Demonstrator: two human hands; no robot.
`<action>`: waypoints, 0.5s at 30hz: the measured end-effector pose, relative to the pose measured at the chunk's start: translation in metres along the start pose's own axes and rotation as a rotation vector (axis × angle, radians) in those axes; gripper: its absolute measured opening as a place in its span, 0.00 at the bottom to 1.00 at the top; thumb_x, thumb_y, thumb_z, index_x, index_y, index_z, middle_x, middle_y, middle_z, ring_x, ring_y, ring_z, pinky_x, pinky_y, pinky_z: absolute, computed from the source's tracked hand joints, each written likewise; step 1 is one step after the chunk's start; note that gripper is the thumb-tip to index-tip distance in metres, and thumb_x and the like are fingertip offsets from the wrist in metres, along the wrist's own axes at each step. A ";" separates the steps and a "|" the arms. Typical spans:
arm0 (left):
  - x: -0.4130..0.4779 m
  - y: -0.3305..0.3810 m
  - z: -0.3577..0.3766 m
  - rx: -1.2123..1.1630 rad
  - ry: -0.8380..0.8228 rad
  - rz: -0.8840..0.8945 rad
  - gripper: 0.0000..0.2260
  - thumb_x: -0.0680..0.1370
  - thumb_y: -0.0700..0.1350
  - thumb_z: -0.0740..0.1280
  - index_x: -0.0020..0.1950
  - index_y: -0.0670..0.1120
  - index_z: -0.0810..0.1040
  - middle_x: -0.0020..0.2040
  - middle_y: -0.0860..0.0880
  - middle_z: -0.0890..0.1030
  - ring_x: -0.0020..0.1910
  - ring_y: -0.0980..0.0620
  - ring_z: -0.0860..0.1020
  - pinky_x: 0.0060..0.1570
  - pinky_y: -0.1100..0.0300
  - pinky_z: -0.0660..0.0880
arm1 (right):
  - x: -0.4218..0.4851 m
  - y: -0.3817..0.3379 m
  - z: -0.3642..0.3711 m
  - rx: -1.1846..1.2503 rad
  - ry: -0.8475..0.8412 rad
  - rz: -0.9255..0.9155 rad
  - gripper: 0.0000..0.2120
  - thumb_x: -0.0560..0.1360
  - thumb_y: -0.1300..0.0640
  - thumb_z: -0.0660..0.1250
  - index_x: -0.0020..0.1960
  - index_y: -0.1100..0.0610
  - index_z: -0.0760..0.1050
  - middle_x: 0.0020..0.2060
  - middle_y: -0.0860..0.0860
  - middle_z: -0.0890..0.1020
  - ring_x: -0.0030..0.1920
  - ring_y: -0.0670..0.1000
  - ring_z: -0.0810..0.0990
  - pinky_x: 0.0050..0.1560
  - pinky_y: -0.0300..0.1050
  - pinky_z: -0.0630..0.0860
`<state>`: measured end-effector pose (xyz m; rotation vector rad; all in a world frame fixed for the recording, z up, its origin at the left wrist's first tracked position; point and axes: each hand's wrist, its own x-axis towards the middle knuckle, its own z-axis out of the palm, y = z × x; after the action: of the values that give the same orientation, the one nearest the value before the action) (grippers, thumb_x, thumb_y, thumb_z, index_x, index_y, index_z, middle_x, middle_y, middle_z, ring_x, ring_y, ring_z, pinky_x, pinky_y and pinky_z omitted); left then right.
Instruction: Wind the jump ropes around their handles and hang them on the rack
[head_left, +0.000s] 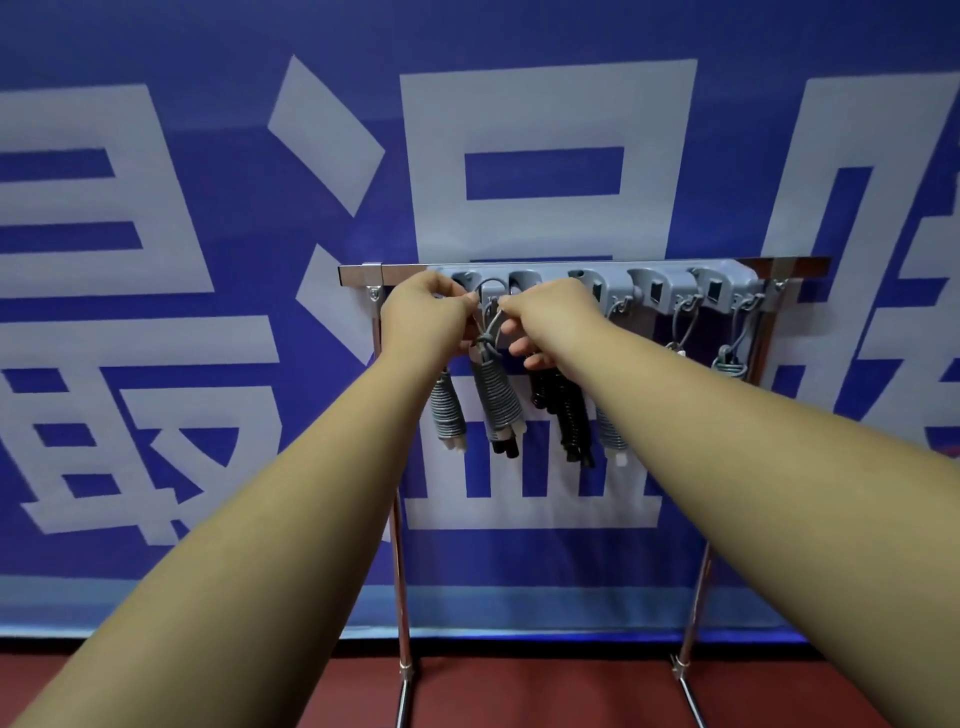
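A chrome rack (800, 266) carries a grey hook strip (670, 286) along its top bar. My left hand (423, 317) and my right hand (550, 317) both pinch the grey cord loop (491, 325) of a wound grey jump rope (501, 402) at a hook near the strip's left end. Its black and white handle ends point down. Another wound grey rope (448, 415) hangs to its left, a wound black rope (569, 410) to its right, partly behind my right wrist. Further right, two more grey ropes (730, 364) hang by their loops.
A blue banner (208, 260) with large white characters stands close behind the rack. The rack's two chrome legs (400, 597) run down to a dark red floor (545, 691). Several hooks in the middle of the strip hold nothing.
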<state>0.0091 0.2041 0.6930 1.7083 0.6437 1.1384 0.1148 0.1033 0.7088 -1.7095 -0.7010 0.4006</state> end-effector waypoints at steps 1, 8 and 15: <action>0.002 -0.002 0.002 0.024 0.002 0.006 0.05 0.78 0.40 0.74 0.44 0.43 0.80 0.38 0.41 0.86 0.35 0.44 0.87 0.36 0.47 0.85 | 0.005 0.001 0.002 -0.024 0.019 0.014 0.06 0.82 0.54 0.69 0.52 0.57 0.81 0.39 0.52 0.86 0.27 0.51 0.77 0.24 0.40 0.73; 0.006 -0.026 0.010 0.249 0.038 0.032 0.05 0.73 0.41 0.72 0.38 0.47 0.80 0.35 0.44 0.85 0.32 0.46 0.86 0.33 0.46 0.85 | 0.015 0.020 0.007 -0.229 0.031 0.024 0.08 0.81 0.56 0.67 0.50 0.57 0.84 0.32 0.50 0.85 0.23 0.51 0.78 0.27 0.43 0.78; -0.009 -0.029 0.011 0.321 -0.034 0.024 0.06 0.80 0.45 0.72 0.46 0.45 0.82 0.36 0.48 0.86 0.33 0.53 0.86 0.41 0.51 0.86 | 0.004 0.028 0.003 -0.233 0.010 -0.014 0.09 0.82 0.57 0.64 0.52 0.53 0.83 0.32 0.50 0.86 0.26 0.51 0.79 0.30 0.45 0.79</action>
<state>0.0176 0.2045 0.6616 2.0058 0.8203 1.0619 0.1231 0.1045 0.6812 -1.9237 -0.7754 0.3092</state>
